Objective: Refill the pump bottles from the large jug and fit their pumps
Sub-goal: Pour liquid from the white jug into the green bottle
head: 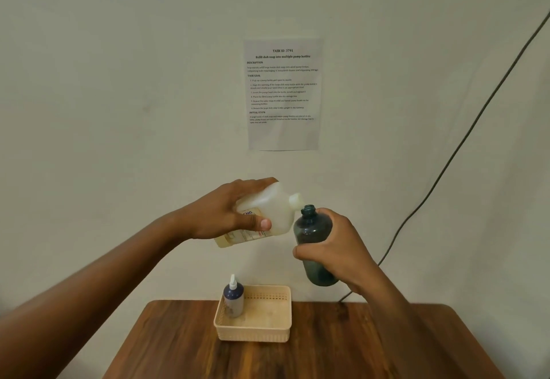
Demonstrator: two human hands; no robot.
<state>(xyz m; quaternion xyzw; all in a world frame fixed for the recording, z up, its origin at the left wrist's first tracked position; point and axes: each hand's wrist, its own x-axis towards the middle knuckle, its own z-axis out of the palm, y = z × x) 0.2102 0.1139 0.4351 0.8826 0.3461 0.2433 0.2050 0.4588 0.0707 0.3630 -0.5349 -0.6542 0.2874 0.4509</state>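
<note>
My left hand [229, 210] grips a translucent white jug [275, 210] with a printed label, tipped so its open spout points right and slightly down. The spout sits just above and to the left of the mouth of a dark green bottle [312, 229], which has no pump fitted. My right hand [336, 249] holds that green bottle by its lower half, tilted a little to the left. Both are raised well above the table. A dark blue bottle [233, 298] with a white pump stands in the left of a beige basket [276, 334].
The basket rests near the back edge of a brown wooden table [342, 349] against a pale wall. A printed task sheet [282, 93] is taped to the wall. A black cable [464, 140] runs down the wall at the right to the table's back edge.
</note>
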